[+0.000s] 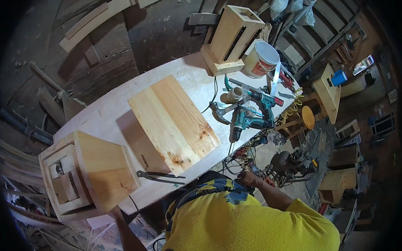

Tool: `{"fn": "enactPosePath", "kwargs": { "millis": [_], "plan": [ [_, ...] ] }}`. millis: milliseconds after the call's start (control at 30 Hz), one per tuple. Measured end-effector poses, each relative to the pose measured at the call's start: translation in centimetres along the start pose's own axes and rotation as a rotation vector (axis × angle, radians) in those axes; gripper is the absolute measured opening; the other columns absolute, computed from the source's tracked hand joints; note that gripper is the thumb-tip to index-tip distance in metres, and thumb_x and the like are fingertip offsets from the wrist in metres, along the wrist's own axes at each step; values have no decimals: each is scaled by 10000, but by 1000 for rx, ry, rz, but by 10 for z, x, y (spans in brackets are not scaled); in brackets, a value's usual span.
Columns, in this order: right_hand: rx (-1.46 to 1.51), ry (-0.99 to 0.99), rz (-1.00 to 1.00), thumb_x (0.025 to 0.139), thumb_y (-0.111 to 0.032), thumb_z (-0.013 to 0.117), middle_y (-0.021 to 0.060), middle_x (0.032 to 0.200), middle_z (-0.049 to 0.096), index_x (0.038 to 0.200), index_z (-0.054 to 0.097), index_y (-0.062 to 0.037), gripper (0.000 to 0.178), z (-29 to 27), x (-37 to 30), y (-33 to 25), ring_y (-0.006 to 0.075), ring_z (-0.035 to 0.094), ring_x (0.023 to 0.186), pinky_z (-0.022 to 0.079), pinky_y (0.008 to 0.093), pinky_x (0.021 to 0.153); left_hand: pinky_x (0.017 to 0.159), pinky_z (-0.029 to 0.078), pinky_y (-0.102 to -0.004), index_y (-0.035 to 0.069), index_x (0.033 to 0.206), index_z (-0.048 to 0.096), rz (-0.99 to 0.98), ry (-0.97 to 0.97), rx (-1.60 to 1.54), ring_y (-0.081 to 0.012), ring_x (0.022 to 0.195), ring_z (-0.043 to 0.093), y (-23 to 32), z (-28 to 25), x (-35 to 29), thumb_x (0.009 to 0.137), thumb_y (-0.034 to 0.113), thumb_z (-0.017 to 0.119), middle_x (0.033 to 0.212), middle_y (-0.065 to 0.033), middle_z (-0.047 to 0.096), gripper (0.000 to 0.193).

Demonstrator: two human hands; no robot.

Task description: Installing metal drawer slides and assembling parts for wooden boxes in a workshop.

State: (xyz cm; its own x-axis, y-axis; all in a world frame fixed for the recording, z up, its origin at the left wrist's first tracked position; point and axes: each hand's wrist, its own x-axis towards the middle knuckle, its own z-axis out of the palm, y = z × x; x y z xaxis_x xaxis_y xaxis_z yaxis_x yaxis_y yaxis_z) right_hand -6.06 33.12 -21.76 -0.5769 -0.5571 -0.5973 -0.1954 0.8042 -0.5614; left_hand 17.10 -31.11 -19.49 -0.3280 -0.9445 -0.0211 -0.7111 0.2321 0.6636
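My left hand point(115, 213) is at the lower edge of a flared wooden box point(107, 168) at the table's left end. The box hides its fingers, so I cannot tell its grip. Inside the box's framed opening is a round metal piece point(59, 168). By the near table edge, beside my waist, my right hand point(246, 179) looks curled; what it holds, if anything, is too dark to make out. A pale wooden box with a glossy top point(174, 122) stands mid-table. Long-handled pincers point(160, 176) lie between the two boxes, close to the near edge.
On the white table point(94, 116) are a claw hammer point(221, 111), cordless drills point(243, 122), a jar point(231, 95), a white bucket point(261, 59) and a tall wooden box point(235, 38). Cables point(244, 155) tangle below the right edge. A stool point(308, 117) stands beyond.
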Motion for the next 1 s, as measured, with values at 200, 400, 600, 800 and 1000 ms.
{"fn": "enactPosePath", "kwargs": {
  "millis": [200, 400, 600, 800, 1000],
  "plan": [
    [163, 15, 178, 752, -193, 605, 162, 991, 631, 1032, 665, -107, 299, 2, -3, -6, 306, 618, 896, 513, 367, 774, 893, 420, -441, -11, 1189, 530, 104, 19, 216, -400, 1059, 522, 42, -12, -13, 837, 262, 602, 1174, -232, 554, 452],
    [-126, -34, -73, 796, -243, 518, 171, 1127, 596, 1035, 664, -79, 324, -6, 4, -12, 303, 606, 984, 486, 352, 857, 878, 427, -449, -49, 1131, 556, -19, 28, 126, -411, 1021, 541, 23, 0, -3, 821, 212, 618, 1068, -253, 595, 410],
    [194, -26, 210, 767, -217, 545, 179, 1110, 592, 1028, 672, -93, 316, -12, -13, -45, 315, 595, 1005, 490, 350, 863, 841, 441, -457, -47, 1039, 603, 12, 160, 76, -391, 951, 572, -29, 13, 6, 823, 212, 623, 1020, -237, 616, 338],
    [171, 54, 66, 785, -345, 601, 211, 1019, 640, 1036, 630, 32, 454, 47, 1, 52, 335, 620, 942, 482, 347, 831, 819, 458, -451, -30, 1034, 606, 218, 142, 199, -355, 926, 588, -96, 15, 18, 819, 245, 643, 993, -203, 626, 351],
    [72, 251, -120, 736, -238, 585, 161, 847, 579, 856, 583, -23, 246, 66, -14, 74, 324, 593, 804, 482, 382, 679, 845, 458, -443, -57, 1061, 590, 41, 66, 344, -372, 978, 570, -45, -8, -10, 836, 235, 636, 1062, -227, 600, 371]
  ]
}}
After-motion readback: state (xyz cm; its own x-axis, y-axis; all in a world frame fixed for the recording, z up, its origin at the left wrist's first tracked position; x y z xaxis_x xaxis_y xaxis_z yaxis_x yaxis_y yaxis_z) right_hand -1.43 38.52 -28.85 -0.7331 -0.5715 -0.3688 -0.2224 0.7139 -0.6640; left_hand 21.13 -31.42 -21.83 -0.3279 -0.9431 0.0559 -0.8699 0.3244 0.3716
